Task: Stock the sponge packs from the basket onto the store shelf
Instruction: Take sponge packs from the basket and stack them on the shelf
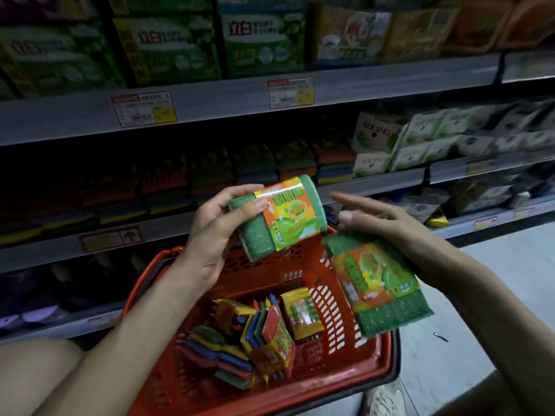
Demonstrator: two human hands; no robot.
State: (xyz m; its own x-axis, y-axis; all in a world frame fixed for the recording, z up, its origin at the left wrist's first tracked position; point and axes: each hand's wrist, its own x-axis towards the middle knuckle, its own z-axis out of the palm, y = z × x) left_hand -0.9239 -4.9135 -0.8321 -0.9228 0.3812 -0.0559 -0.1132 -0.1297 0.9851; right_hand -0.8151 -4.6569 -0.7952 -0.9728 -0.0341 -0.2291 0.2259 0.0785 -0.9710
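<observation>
My left hand (210, 235) grips a green sponge pack (285, 217) with an orange and yellow label, tilted above the red basket (345, 382). My right hand (381, 220) holds a second green sponge pack (381, 289) that hangs below its palm over the basket's right side, while its forefinger and thumb point towards the first pack. Several smaller multicoloured sponge packs (258, 340) lie in the basket. Behind my hands is the store shelf (168, 226), dim, with rows of stacked sponge packs (270, 163) on it.
White boxes (420, 139) fill the shelf's right part. Green detergent bags (168, 46) stand on the shelf above. Pale floor (495, 280) lies to the right with a small dark item (441, 337) on it. My shoe (387, 397) is beside the basket.
</observation>
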